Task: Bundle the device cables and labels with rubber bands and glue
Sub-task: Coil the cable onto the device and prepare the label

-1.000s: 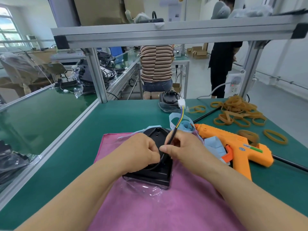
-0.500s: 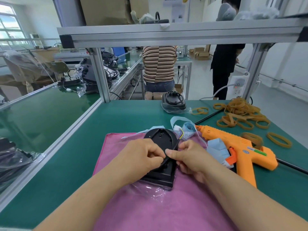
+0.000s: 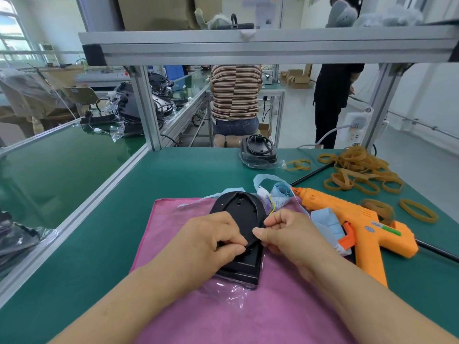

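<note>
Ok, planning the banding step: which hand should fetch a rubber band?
Right hand: it only pinches the cable, and the rubber band pile lies on its side, beyond the glue gun. The left hand grips the black device and can probably steady it.

Green table (image 3: 173, 175): pink cloth (image 3: 248, 319) at near edge, orange glue gun (image 3: 360, 219) beside it, rubber bands (image 3: 357, 167) heaped far right, bagged black device (image 3: 258, 151) at far edge

Beyond the aluminium frame (image 3: 248, 48) ahead of you, a person in a striped top (image 3: 234, 93) sits with back turned at the next bench, and another in black (image 3: 330, 95) stands to the right. A pink cloth (image 3: 273, 306) lies on the green surface (image 3: 99, 244) before you. A white power strip (image 3: 355, 125) hangs on the frame's right post.
</note>
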Available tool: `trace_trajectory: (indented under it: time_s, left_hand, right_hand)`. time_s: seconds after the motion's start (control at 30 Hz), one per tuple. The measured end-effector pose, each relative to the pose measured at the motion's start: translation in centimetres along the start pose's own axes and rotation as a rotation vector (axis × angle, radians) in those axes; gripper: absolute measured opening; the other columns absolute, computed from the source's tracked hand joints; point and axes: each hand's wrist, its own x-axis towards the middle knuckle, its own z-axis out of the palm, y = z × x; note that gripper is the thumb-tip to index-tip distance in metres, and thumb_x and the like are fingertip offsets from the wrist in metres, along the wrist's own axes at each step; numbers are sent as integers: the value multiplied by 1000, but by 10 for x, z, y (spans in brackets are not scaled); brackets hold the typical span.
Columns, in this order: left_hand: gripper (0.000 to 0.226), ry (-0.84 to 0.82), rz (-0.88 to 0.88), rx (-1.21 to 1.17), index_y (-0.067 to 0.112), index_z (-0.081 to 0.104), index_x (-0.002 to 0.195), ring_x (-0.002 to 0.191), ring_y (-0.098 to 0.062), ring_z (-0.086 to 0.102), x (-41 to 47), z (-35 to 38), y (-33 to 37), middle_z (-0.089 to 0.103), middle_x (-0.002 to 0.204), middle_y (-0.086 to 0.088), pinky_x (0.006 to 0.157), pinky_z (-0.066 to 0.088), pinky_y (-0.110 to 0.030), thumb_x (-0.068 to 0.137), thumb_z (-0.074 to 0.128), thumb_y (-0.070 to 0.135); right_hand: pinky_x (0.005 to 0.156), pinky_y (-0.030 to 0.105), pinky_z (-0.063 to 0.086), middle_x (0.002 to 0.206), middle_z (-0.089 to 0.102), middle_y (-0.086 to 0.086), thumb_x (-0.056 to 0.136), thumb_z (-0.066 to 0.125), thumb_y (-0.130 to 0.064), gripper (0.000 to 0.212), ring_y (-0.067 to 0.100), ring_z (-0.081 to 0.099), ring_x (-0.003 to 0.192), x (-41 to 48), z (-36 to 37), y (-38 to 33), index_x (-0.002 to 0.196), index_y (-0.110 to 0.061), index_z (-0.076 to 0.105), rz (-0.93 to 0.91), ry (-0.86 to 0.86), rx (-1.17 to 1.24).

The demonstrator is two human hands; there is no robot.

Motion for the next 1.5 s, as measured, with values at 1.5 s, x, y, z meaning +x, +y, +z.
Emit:
trace_trajectory:
  time_s: [1.5]
  left_hand:
    - [13,360,-326,-178,39,71,83,86,-2,61,10,-2,34,64,92,17,73,43,-12,87,65,29]
  right_hand:
    - [53,16,34,59,51,-8,85,72,-20,22,1,42,51,-19,-97,-53,68,-11,60,-144,-8,-557]
